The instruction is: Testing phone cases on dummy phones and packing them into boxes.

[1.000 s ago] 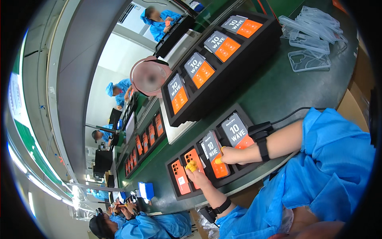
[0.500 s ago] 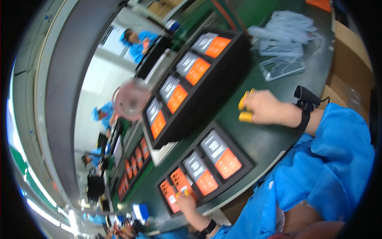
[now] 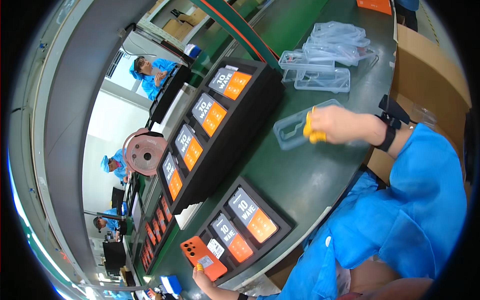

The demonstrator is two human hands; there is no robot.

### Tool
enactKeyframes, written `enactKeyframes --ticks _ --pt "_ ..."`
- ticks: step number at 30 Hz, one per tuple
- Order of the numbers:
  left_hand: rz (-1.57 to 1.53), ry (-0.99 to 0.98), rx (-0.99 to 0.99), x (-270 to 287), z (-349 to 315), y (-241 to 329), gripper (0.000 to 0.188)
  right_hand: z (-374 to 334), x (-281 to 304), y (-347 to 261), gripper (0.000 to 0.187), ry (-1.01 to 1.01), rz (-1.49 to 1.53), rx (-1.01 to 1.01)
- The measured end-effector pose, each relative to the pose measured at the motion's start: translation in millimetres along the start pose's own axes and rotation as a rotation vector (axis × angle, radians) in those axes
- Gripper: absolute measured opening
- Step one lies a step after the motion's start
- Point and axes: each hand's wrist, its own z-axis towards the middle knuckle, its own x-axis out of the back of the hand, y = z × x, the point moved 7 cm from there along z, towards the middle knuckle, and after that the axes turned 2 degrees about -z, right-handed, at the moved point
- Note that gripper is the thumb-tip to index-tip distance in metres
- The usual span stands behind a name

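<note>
My left hand (image 3: 204, 283), with yellow finger covers, grips the lower end of an orange smartphone (image 3: 204, 256). The phone's back faces up, showing dark camera lenses and a pale label, and it is tilted over the left end of a black foam tray (image 3: 290, 226). Two phones with grey-and-orange fronts, the left one (image 3: 231, 237) and the right one (image 3: 252, 215), lie in that tray. Over the green work surface, my right hand (image 3: 332, 125) pinches a clear plastic case (image 3: 289, 131) with yellow-covered fingers. The hand hides part of the case.
Behind the near tray stands a thick stack of black trays (image 3: 240, 127) holding several phones. Clear plastic cases (image 3: 332, 45) are piled at the far right, beside a cardboard box (image 3: 425, 65). A pink fan (image 3: 146, 152) stands beyond the stack. Co-workers in blue sit farther back.
My left hand has raised an orange phone from the near tray. My right hand, empty before, now has a clear plastic case in its fingers. The whole view has shifted.
</note>
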Motion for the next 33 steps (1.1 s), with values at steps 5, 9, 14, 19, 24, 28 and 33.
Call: enactKeyframes --ticks 5,9,14,19,24,28,33 --pt "-0.426 -0.100 -0.265 -82.6 -27.5 34.4 0.030 -61.2 -113.5 -57.7 0.017 -0.669 0.231 0.076" --pt "-0.670 -0.412 -0.220 -192.0 -86.3 45.0 0.036 -29.2 -77.7 -59.8 0.037 -0.452 0.575 -0.181" --pt "-0.201 -0.507 -0.286 -279.5 -103.4 30.6 0.023 -16.4 -115.3 -41.4 0.036 -0.023 0.868 -0.642" --pt "0.771 -0.628 -1.105 -306.1 -144.1 67.2 0.066 -15.8 -32.2 -64.1 0.024 0.212 0.338 0.075" --pt "0.924 -0.749 -1.005 -319.0 -135.3 51.6 0.072 -38.4 -50.9 -82.4 0.027 -0.351 -0.005 0.216" --pt "0.866 -0.711 -0.969 -316.3 -135.1 55.5 0.070 -42.8 -80.2 -52.5 0.050 -0.476 0.132 -0.076" --pt "0.338 -0.636 -0.907 -283.8 -138.0 67.4 0.081 -20.2 -80.0 -48.5 0.098 -0.339 0.113 -0.013"
